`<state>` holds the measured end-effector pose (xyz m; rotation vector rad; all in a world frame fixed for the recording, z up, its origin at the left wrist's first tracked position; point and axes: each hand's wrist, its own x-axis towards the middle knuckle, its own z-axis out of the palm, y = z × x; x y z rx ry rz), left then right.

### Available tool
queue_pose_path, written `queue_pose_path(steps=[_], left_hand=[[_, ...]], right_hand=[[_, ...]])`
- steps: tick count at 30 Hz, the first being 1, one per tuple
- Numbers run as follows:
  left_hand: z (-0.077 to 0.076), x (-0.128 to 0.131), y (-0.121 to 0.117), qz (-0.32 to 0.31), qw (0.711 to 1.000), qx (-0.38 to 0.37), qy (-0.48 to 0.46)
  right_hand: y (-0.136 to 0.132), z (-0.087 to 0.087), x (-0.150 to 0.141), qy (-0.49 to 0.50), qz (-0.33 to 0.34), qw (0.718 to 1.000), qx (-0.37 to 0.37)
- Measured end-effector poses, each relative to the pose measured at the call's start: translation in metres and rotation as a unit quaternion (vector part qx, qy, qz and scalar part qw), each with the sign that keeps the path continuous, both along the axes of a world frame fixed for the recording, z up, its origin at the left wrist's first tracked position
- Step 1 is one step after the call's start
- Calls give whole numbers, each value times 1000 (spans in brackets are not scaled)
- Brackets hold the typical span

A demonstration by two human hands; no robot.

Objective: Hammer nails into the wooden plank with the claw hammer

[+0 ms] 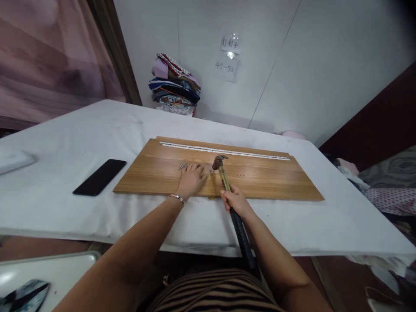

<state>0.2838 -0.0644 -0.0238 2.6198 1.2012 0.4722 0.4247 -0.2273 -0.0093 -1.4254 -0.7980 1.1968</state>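
A claw hammer (224, 175) with a rusty head, a yellow upper handle and a long dark grip is held in my right hand (236, 201). My fingers wrap round the handle, and the head is over the middle of the wooden board (146, 173). My left hand (192, 178) lies on the board left of the hammer head, palm down with its fingers apart. Thin metal pieces, perhaps nails (182, 167), show just beyond its knuckles. Several small dark spots (235, 174) run in a row to the right of the hammer head.
Two white measuring strips (224, 151) lie along the board's far side. On the white cloth-covered table (97, 216), a black phone (99, 177) lies left of the board. Folded clothes (175, 86) are stacked at the back by the wall. A white tray (71, 260) is at lower left.
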Motion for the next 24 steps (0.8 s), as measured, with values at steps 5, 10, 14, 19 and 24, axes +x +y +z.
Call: queue_pose_path(steps=[5, 10, 14, 19, 24], left_hand=[[2, 0, -1, 3, 1000, -2, 4], [2, 0, 0, 4, 1000, -3, 9], [0, 1, 1, 5, 1000, -2, 5], [-1, 0, 2, 4, 1000, 0, 4], [-1, 0, 2, 3, 1000, 3, 2]], right_hand=[[3, 0, 0, -5, 6, 1000, -5], [1, -2, 0, -8, 1, 1000, 5], [3, -5, 0, -18, 3, 1000, -6], [2, -2, 0, -15, -1, 1000, 1], [1, -2, 0, -17, -5, 1000, -4]])
